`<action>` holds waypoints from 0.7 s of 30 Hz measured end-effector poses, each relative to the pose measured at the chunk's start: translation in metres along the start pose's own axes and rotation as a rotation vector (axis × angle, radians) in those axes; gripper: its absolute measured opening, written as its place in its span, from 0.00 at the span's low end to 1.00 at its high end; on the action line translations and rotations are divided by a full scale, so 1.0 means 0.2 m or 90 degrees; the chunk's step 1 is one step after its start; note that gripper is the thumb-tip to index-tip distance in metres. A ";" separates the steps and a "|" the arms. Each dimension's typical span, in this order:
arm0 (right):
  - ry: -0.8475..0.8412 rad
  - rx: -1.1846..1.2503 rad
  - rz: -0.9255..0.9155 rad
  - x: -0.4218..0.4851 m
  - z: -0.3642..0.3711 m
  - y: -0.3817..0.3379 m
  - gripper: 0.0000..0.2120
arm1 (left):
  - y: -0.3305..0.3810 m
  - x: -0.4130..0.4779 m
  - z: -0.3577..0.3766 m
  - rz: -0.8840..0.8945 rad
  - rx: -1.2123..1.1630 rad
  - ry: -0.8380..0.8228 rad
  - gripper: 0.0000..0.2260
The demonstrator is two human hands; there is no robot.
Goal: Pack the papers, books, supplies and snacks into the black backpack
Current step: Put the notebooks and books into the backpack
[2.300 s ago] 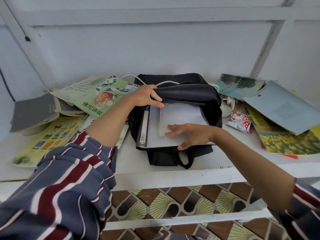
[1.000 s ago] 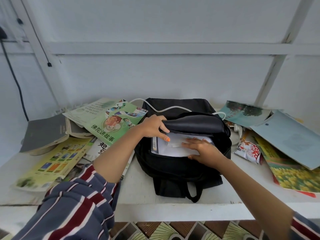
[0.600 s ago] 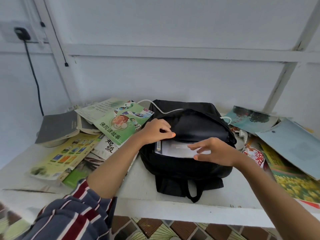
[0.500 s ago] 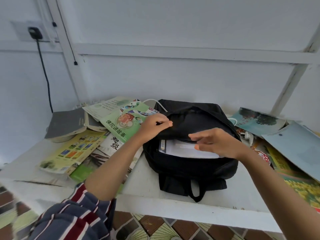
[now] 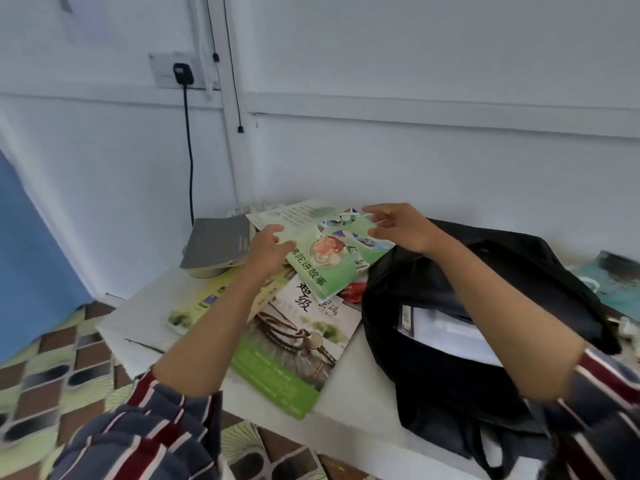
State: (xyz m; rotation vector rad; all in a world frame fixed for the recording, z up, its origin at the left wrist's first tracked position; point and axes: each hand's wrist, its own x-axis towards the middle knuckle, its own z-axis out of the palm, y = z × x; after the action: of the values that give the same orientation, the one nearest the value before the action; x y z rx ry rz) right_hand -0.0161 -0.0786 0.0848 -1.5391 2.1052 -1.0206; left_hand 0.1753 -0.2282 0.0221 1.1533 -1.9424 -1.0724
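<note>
The black backpack (image 5: pixel 460 344) lies open on the white table, with white papers (image 5: pixel 450 332) showing in its mouth. Left of it is a pile of books topped by a green picture book (image 5: pixel 332 261). My left hand (image 5: pixel 268 251) is at that book's left edge, fingers loosely curled and touching it. My right hand (image 5: pixel 398 226) hovers over the book's upper right corner with fingers spread, holding nothing. Below the green book lies a white and green book with a rope picture (image 5: pixel 298 337).
A grey book (image 5: pixel 218 244) lies at the back left of the pile, and a yellow-green booklet (image 5: pixel 201 299) sits under my left forearm. A teal book (image 5: pixel 620 282) shows at the right edge. A black cable hangs from a wall socket (image 5: pixel 180 72). The table edge (image 5: pixel 117 337) is at the left.
Both hands left the backpack opening and moved left to the green picture book. My view swung left, so the books on the right mostly dropped out of sight.
</note>
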 end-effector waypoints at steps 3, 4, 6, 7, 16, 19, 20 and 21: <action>-0.006 -0.056 0.019 0.26 0.09 0.04 0.24 | -0.03 0.13 -0.06 0.035 0.078 -0.033 0.20; -0.009 -0.070 0.027 0.33 0.12 0.06 0.24 | -0.04 0.18 -0.08 0.052 0.112 -0.048 0.19; -0.011 -0.097 0.039 0.46 0.17 0.10 0.25 | -0.07 0.25 -0.10 0.085 0.185 -0.083 0.20; -0.007 -0.111 0.046 0.52 0.18 0.13 0.26 | -0.09 0.29 -0.10 0.095 0.217 -0.111 0.20; -0.011 -0.145 0.115 0.79 0.27 0.28 0.31 | -0.18 0.40 -0.08 0.135 0.357 -0.219 0.32; 0.025 -0.125 0.138 0.82 0.26 0.32 0.32 | -0.20 0.43 -0.09 0.140 0.367 -0.228 0.35; 0.031 -0.076 0.136 0.82 0.25 0.31 0.32 | -0.21 0.44 -0.10 0.139 0.359 -0.235 0.36; 0.036 -0.014 0.127 0.81 0.24 0.30 0.32 | -0.21 0.44 -0.10 0.141 0.349 -0.241 0.37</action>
State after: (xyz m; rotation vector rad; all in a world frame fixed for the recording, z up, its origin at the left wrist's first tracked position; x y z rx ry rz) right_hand -0.0838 -0.2347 0.0320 -1.2918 2.2609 -0.9830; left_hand 0.1715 -0.3261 0.0055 1.0142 -2.7050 -0.6904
